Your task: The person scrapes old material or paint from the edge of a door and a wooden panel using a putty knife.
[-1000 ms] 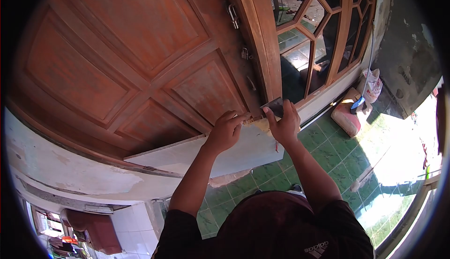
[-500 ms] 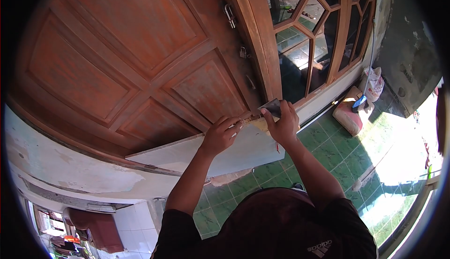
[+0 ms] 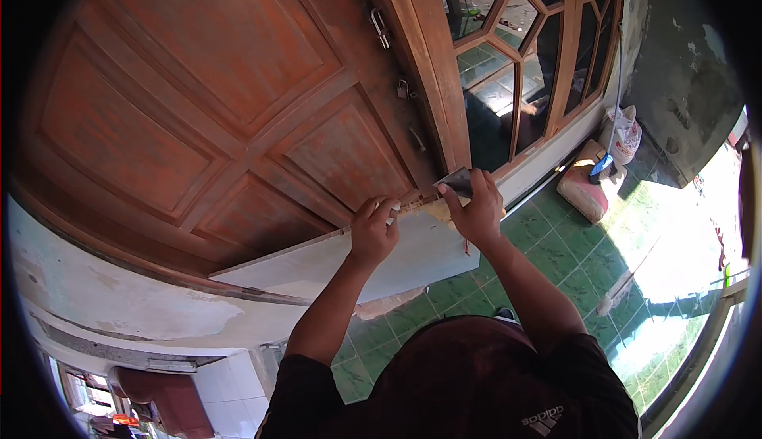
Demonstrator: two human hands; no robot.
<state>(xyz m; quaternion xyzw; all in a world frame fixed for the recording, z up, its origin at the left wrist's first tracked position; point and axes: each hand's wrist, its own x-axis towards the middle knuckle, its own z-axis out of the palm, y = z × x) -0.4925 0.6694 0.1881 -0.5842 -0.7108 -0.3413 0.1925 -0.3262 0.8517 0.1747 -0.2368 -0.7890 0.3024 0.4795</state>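
Note:
My right hand (image 3: 477,207) grips a flat grey metal putty scraper (image 3: 456,181), thumb on its near face, by the base of the door frame. To its left, my left hand (image 3: 375,231) is closed, fingers curled at the upper edge of a white board (image 3: 397,260). Something small and white (image 3: 391,216) shows at those fingers; I cannot make out what it is. The board stands along the foot of a brown panelled wooden door (image 3: 278,121). A yellowish patch (image 3: 439,213) marks the board's top edge between my hands.
Padlocks (image 3: 405,90) hang on the door's edge. A wooden-framed window (image 3: 516,58) is at the upper right. On the green tiled floor (image 3: 548,248) sit a stained sack (image 3: 583,189), a white bag (image 3: 625,135) and a blue-headed brush or broom (image 3: 601,168).
My left hand has curled its fingers more and turned slightly upright at the board's edge. The right hand keeps the scraper in nearly the same place. The view has shifted slightly.

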